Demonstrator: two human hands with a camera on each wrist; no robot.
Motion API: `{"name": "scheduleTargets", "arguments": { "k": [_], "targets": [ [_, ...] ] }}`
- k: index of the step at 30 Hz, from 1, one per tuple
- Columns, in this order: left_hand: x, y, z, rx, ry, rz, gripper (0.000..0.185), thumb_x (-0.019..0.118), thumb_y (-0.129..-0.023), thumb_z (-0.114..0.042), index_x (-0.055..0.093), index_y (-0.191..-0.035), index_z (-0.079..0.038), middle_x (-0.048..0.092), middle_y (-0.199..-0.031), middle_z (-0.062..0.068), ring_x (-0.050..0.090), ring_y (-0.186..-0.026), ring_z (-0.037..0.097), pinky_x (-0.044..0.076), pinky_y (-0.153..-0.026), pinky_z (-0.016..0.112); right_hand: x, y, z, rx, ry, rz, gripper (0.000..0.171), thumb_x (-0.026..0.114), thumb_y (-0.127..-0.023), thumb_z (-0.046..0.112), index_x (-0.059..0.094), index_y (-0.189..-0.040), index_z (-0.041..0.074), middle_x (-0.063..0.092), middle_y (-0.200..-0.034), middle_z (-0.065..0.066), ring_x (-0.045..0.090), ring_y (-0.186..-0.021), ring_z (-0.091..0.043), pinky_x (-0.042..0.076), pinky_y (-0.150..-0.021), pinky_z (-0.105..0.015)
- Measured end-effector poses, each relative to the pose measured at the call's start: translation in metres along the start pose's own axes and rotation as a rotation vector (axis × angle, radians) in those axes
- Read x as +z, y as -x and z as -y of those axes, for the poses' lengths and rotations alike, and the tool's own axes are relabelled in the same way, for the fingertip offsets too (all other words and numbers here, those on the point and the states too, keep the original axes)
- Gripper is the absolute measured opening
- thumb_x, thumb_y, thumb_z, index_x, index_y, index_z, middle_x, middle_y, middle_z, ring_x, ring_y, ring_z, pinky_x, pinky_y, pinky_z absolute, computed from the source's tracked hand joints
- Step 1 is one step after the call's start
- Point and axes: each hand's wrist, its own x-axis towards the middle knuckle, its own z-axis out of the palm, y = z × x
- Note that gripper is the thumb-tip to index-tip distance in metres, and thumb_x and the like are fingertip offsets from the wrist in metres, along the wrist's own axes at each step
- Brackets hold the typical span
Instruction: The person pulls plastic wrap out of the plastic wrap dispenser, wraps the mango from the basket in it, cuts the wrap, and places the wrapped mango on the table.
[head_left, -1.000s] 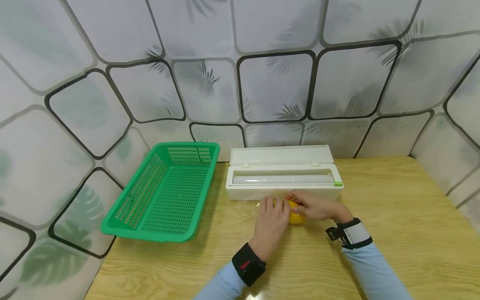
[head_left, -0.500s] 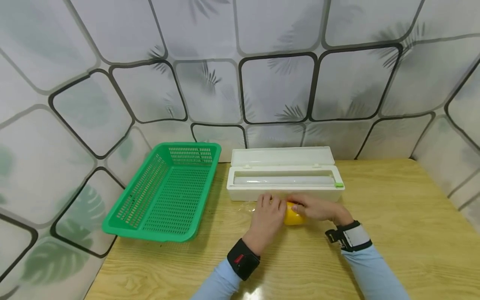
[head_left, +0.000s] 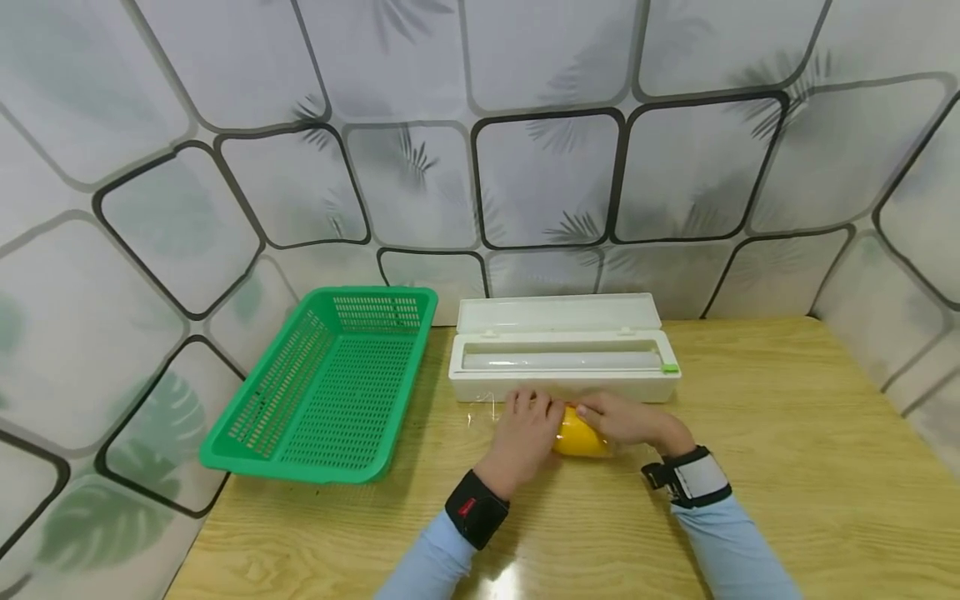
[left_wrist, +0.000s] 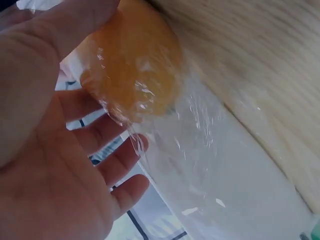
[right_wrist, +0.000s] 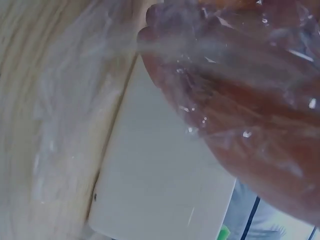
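Observation:
A rounded yellow-orange object, in clear cling film, lies between both hands at the front of a white film dispenser. My left hand holds its left side; in the left wrist view the thumb lies over it and the fingers curl at the film's edge. From the right, my right hand grips it, thumb on the near side. Loose film trails beside the right hand in the right wrist view, with more film covering its fingers. The object's far side is hidden.
The dispenser's lid stands raised at the back, a film roll inside and a green slider at its right end. A green basket stands to the left on the wooden table. Patterned wall covering rises behind.
Both hands have shifted slightly left and nearer with the wrapped object. More of its yellow surface shows, and loose film appears left of the left hand.

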Motion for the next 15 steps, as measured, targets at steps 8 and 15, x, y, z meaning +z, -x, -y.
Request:
{"name": "scheduleTargets", "arguments": {
  "k": [8, 15],
  "targets": [
    [-0.004, 0.000, 0.004, 0.021, 0.051, 0.101, 0.079, 0.078, -0.069, -0.067, 0.059, -0.127, -0.017, 0.062, -0.116, -0.001, 0.049, -0.110, 0.023, 0.040, -0.098, 0.038, 0.011, 0.002, 0.000, -0.002, 0.030, -0.079, 0.029, 0.043, -0.106, 0.010, 0.069, -0.097, 0.000, 0.051, -0.083, -0.004, 0.046, -0.075, -0.014, 0.040, -0.068, -0.028],
    [-0.004, 0.001, 0.007, 0.014, 0.090, 0.109, 0.065, 0.074, -0.077, -0.064, 0.057, -0.117, -0.014, 0.068, -0.109, -0.001, 0.053, -0.104, 0.021, 0.040, -0.097, 0.035, 0.028, -0.003, 0.016, 0.079, 0.402, -0.306, 0.008, 0.056, -0.097, 0.001, 0.063, -0.101, 0.000, 0.061, -0.085, -0.006, 0.052, -0.075, -0.019, 0.048, -0.073, -0.037]
  ]
}}
